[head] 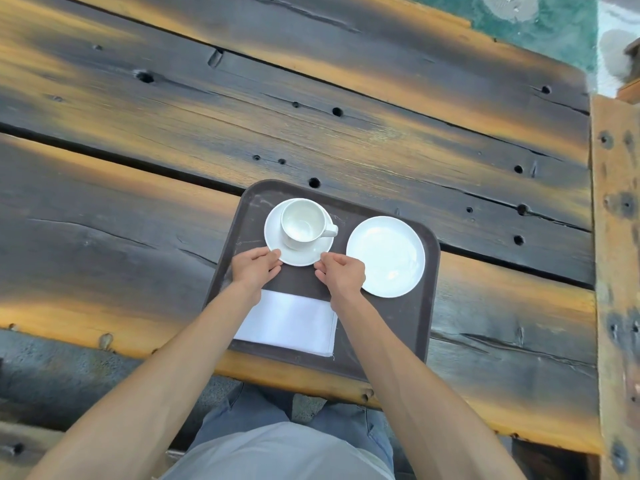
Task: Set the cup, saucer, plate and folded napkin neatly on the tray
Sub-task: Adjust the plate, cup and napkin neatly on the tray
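A dark brown tray [391,327] lies on the wooden table at its near edge. On the tray's far left stands a white saucer [304,255] with an empty white cup [302,221] upright on it, handle to the right. My left hand [255,265] pinches the saucer's near left rim. My right hand [341,273] pinches its near right rim. A white plate [385,256] sits on the tray's right. A folded white napkin [289,322] lies flat at the near left, partly under my forearms.
The table [173,133] is of dark, weathered planks with gaps and holes. A wooden beam [614,237] runs along the right side. The near table edge is just below the tray, with my lap beneath it.
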